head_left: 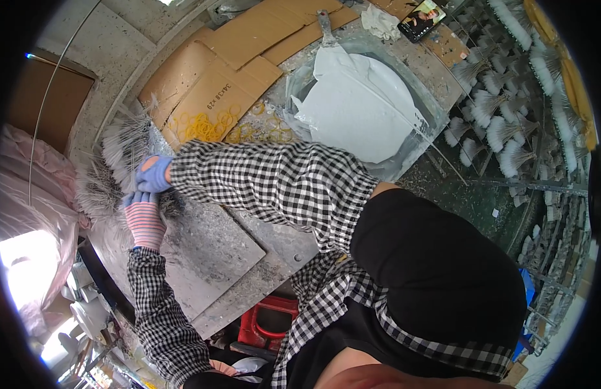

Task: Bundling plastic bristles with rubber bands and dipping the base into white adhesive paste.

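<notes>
At the left side of the worktable lies a heap of thin grey-white bristle-like bunches [122,146]. My right hand [155,174], in a blue glove with a hole over its back, reaches across to the heap's near right edge, fingers curled. Against it from below presses my left hand [144,223], in a pink-and-grey striped glove with blue fingertips; its fingers are bent together. Whatever the two hands hold is hidden beneath them. More bunches [96,188] spread on the left of both hands.
Yellow rubber bands [206,126] lie on flattened cardboard [219,91]. Beyond my right arm sits white paste [359,104] with a scraper [325,29] at its far edge. A phone [422,21] lies far right. White fan-shaped bunches [508,136] fill a rack. A red stool [268,321] stands below.
</notes>
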{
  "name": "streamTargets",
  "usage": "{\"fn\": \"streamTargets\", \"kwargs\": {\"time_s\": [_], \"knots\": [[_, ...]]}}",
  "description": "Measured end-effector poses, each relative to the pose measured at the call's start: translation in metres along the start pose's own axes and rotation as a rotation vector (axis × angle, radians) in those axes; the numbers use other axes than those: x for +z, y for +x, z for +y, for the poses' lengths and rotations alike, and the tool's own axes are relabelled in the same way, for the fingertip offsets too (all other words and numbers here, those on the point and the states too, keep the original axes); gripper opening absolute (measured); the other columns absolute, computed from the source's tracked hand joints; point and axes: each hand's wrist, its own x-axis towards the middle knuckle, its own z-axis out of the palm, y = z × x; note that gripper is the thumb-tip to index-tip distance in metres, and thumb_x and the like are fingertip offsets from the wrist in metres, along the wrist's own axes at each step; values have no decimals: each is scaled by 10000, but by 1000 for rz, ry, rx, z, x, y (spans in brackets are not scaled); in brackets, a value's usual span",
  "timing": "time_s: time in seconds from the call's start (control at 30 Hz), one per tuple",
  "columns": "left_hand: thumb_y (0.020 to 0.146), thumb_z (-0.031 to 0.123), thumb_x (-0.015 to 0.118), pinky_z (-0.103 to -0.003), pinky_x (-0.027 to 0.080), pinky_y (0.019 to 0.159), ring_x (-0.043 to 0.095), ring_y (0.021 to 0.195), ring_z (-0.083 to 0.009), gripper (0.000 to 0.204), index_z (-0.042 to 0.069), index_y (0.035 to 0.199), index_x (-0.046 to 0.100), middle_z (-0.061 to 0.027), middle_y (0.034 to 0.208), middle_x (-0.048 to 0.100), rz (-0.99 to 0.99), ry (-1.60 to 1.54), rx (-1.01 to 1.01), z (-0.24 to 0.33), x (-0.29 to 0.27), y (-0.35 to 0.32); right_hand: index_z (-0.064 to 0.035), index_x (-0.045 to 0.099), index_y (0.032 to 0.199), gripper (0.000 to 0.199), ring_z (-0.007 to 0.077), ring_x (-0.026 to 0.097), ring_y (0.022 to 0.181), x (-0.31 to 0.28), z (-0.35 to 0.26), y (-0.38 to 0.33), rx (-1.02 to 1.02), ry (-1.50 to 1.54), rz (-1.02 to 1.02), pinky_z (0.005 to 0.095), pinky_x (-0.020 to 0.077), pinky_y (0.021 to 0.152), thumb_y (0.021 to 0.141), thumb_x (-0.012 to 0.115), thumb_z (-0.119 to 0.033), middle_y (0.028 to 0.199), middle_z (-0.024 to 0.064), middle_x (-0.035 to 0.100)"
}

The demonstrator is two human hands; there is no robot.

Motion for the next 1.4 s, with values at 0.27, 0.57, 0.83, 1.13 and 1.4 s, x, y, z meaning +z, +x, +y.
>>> {"fn": "streamTargets", "kwargs": {"time_s": [0.27, 0.57, 0.83, 1.13, 1.4], "knots": [[679, 102, 658, -475, 397, 1018, 600, 1082, -299, 466, 153, 1141, 624, -83, 1049, 652, -258, -193, 103, -17, -26, -3, -77, 737, 839, 226, 322, 684, 840, 28, 16, -18, -155, -320, 233, 429, 556, 788, 838, 611, -263, 888, 134, 716], [849, -75, 669, -273, 528, 895, 609, 1031, -107, 363, 21, 1197, 628, -7, 1054, 682, 280, -1020, -211, -97, -62, 27, -53, 693, 1011, 186, 301, 652, 986, 62, 112, 6, -168, -285, 502, 401, 541, 866, 909, 572, -150, 1028, 113, 687], [870, -8, 731, -303, 514, 998, 625, 1089, -179, 450, -1, 1293, 578, -68, 1160, 661, 629, -1444, -817, -103, -64, -40, -114, 724, 1079, 239, 322, 672, 985, -13, 7, -11, -329, -91, 344, 398, 544, 891, 857, 641, -139, 1067, 112, 713], [944, 93, 618, -368, 524, 993, 650, 1087, -217, 289, -15, 1211, 640, -107, 1212, 680, 955, -2233, -1030, 26, -85, -75, -67, 729, 1126, 355, 282, 682, 1039, -91, -51, -140, 162, 553, 403, 376, 522, 920, 921, 611, -332, 1093, 155, 727], [885, 203, 691, -444, 509, 1017, 643, 1114, -285, 326, 19, 1150, 644, -128, 1197, 678, 1212, -2628, -714, 143, -78, -41, -44, 684, 1225, 307, 188, 644, 1115, -107, -33, -263, 213, 576, 376, 322, 490, 1011, 998, 607, -236, 1170, 87, 709]]}}
